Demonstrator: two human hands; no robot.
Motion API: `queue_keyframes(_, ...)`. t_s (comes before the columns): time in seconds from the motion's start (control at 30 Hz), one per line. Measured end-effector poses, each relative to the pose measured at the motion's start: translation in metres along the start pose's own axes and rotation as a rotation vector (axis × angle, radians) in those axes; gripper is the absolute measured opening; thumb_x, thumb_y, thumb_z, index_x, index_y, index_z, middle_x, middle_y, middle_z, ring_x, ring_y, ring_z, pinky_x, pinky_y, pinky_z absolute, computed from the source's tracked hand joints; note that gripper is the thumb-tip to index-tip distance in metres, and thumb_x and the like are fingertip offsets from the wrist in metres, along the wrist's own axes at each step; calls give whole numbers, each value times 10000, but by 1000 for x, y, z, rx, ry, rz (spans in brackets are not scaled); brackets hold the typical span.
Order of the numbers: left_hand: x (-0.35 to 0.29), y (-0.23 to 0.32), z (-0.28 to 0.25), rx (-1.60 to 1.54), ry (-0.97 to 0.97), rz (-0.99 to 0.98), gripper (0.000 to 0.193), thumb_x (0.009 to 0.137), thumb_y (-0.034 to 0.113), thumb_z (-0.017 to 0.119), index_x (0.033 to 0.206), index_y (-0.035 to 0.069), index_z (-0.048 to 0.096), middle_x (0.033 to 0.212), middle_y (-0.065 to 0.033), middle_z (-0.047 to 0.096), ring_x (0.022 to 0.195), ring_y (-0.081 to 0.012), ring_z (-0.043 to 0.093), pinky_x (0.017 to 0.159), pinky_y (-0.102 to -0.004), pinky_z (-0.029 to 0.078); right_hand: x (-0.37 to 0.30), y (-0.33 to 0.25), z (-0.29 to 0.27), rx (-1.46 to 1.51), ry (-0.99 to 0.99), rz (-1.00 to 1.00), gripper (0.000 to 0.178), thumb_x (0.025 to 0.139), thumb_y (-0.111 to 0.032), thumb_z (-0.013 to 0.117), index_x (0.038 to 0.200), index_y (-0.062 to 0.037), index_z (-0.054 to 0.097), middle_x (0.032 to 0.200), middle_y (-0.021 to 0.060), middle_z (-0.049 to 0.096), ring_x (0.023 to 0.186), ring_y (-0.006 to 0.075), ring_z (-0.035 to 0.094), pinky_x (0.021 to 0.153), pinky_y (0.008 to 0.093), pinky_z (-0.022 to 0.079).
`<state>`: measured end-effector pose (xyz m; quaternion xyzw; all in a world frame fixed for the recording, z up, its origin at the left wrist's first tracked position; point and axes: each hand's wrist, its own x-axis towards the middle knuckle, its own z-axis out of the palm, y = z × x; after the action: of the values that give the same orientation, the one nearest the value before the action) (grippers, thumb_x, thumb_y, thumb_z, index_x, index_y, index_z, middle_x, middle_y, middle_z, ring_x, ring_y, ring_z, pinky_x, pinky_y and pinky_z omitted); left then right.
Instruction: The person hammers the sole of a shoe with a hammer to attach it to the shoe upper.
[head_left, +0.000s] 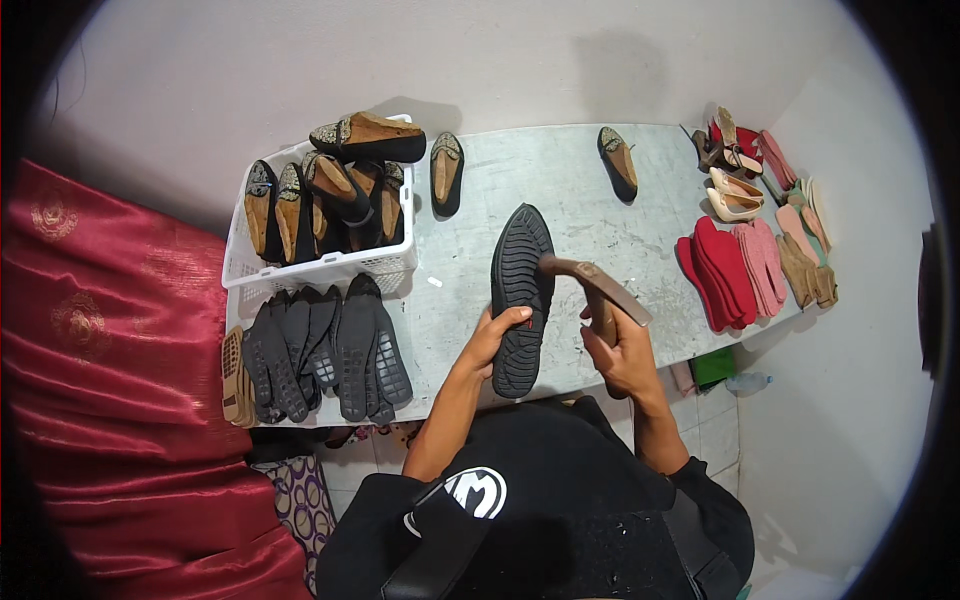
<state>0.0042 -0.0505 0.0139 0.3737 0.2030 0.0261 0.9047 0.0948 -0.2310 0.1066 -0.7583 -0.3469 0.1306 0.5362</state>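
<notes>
At centre, shoe (518, 290): 1, sole showing
Left hand (490, 340): clamped on shoe
Right hand (630, 362): clamped on 1 hammer (590, 272), 3 o'clock
Loose shoes (447, 175) (620, 168): 2, 11 and 1 o'clock

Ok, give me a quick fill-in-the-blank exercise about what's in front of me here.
1. The right hand grips a ____ .
2. The left hand holds a ridged black shoe ____ .
3. The plastic basket is coloured ____ .
4. The shiny curtain hangs on the person's ____ side.

Missing words: hammer; sole; white; left.
</notes>
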Motion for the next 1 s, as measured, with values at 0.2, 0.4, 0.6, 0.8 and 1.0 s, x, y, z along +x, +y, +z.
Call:
queue_keyframes(0.2,-3,-1,2,12,-8,-6,361,823,203,650,1100,7,527,855,-43,591,697,-112,611,604,-242,538,4,-4,-5,39,30,9,157,818,-79,608,958,-23,566,619,-27,494,535,47,467,488,229,360)
queue_keyframes(0.4,-5,-7,6,30,9,-37,361,814,211,653,1093,11,542,861,-38,586,707,-110,601,621,-237,524,7,14,0,-99,42,-130,164,808,-73,612,956,-22,565,615,-3,512,498,61,478,479,238,378)
queue_keyframes(0.6,-4,-13,3,27,1,-73,346,815,218,656,1076,18,547,847,-33,582,690,-104,592,604,-239,519,16,-3,-7,18,66,-42,156,810,-58,612,948,-18,551,580,-3,511,449,65,475,437,237,367)
queue_keyframes(0.8,-2,-17,5,44,-21,-69,348,826,223,654,1082,8,558,852,-51,619,669,-119,624,589,-237,543,23,18,3,-5,60,-44,144,815,-16,607,945,-17,547,573,1,516,443,76,481,414,243,367)
queue_keyframes(1.0,-4,-17,4,22,7,-87,331,816,231,667,1050,29,547,818,-27,581,645,-103,590,560,-235,514,20,5,1,79,75,-23,131,831,-7,614,942,-23,548,575,0,520,432,69,474,403,246,363)
